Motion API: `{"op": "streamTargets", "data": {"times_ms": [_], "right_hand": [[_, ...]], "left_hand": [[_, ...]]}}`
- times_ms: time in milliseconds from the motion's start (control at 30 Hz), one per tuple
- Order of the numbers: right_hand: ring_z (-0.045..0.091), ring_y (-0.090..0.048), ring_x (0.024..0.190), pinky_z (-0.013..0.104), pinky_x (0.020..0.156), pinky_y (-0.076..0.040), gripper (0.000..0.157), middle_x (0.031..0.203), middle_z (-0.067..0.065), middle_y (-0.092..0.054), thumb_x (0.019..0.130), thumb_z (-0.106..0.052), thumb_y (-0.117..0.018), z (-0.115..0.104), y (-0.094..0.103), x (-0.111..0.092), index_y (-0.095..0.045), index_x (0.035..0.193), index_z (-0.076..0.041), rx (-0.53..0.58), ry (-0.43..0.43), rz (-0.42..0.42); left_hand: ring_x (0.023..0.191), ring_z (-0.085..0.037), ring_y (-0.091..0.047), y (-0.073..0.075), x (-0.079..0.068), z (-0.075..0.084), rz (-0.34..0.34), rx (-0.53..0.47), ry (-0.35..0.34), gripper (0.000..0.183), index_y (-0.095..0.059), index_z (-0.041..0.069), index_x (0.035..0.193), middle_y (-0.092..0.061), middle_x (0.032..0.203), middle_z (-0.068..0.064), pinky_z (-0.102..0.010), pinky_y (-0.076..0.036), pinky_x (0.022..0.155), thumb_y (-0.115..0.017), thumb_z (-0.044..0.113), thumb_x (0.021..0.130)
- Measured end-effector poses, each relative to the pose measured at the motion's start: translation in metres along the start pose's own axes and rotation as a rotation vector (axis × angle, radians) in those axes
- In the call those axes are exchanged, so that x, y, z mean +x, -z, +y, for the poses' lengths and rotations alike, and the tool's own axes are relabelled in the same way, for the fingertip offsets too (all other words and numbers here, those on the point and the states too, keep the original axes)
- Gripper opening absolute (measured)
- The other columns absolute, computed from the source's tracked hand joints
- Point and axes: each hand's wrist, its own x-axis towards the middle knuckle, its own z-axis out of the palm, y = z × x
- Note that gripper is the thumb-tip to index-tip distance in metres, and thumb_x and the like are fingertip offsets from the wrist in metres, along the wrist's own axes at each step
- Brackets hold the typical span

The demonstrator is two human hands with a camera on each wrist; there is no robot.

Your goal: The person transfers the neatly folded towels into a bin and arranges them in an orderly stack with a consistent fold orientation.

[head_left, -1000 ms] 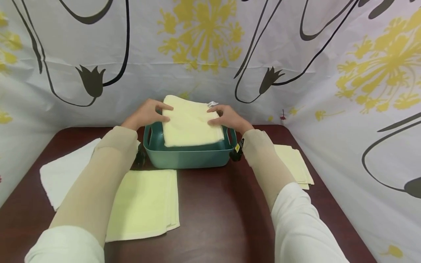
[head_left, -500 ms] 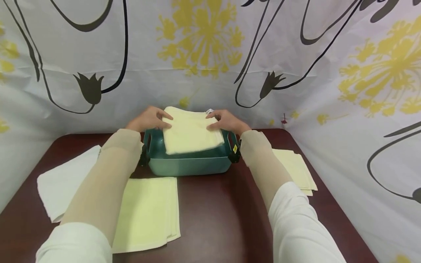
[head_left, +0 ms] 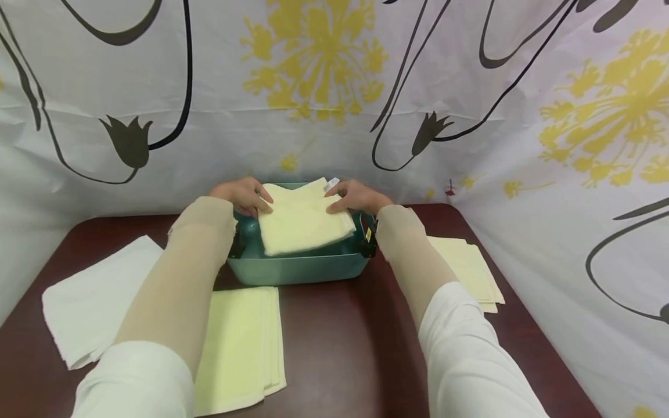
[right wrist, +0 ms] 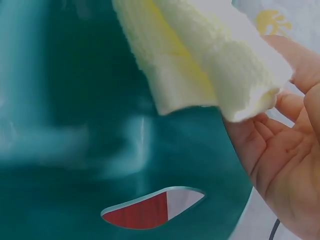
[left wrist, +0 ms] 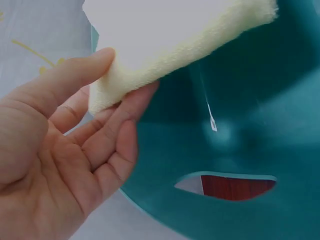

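A folded pale yellow towel (head_left: 303,220) with a small white tag is held over the teal basket (head_left: 298,271), its near edge tilted down inside the rim. My left hand (head_left: 243,196) pinches its left side, thumb on top and fingers underneath, as the left wrist view shows on the towel (left wrist: 165,40). At the opposite side my right hand (head_left: 358,197) grips the towel near the tag. In the right wrist view the folded layers (right wrist: 200,60) spread apart a little beside that hand (right wrist: 285,145). The basket's inside wall and a handle slot show below both hands.
A larger folded yellow towel (head_left: 243,348) lies in front of the basket, partly under the left forearm. A white towel (head_left: 99,296) is at the left and another folded yellow towel (head_left: 465,267) at the right. A patterned curtain (head_left: 219,128) hangs behind the dark red table (head_left: 340,348).
Both hands have lowered the towel toward the basket, and its upper edge has bent into a dip. The head view has shifted slightly.
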Motion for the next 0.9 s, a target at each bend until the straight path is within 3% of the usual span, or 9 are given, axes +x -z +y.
{"op": "streamTargets", "data": {"times_ms": [267, 533, 900], "right_hand": [[0.016, -0.059, 0.072, 0.039, 0.077, -0.049, 0.049, 0.11, 0.012, -0.057, 0.085, -0.012, -0.069, 0.006, -0.002, 0.007, -0.052, 0.13, -0.006, 0.05, -0.109, -0.09], [0.021, -0.059, 0.089, 0.036, 0.078, -0.05, 0.046, 0.12, 0.015, -0.051, 0.088, -0.009, -0.064, 0.01, -0.005, 0.018, -0.048, 0.131, -0.004, 0.093, -0.175, -0.167], [0.015, -0.057, 0.078, 0.03, 0.069, -0.049, 0.047, 0.123, 0.013, -0.048, 0.094, -0.01, -0.054, 0.011, -0.01, 0.029, -0.039, 0.139, -0.008, 0.014, -0.277, -0.324]], "left_hand": [[0.059, -0.009, -0.059, 0.001, 0.017, 0.002, -0.094, 0.025, 0.056, 0.044, -0.047, -0.011, 0.127, -0.063, 0.082, -0.005, -0.022, -0.043, 0.056, -0.061, 0.006, 0.089], [0.065, -0.011, -0.062, 0.005, 0.033, -0.005, -0.158, 0.095, 0.077, 0.041, -0.048, -0.007, 0.126, -0.063, 0.086, -0.007, -0.026, -0.044, 0.062, -0.061, 0.006, 0.089], [0.068, -0.012, -0.059, 0.0, 0.047, -0.02, -0.222, 0.086, 0.093, 0.036, -0.049, -0.006, 0.122, -0.055, 0.096, -0.01, -0.03, -0.049, 0.075, -0.061, -0.001, 0.088]]}}
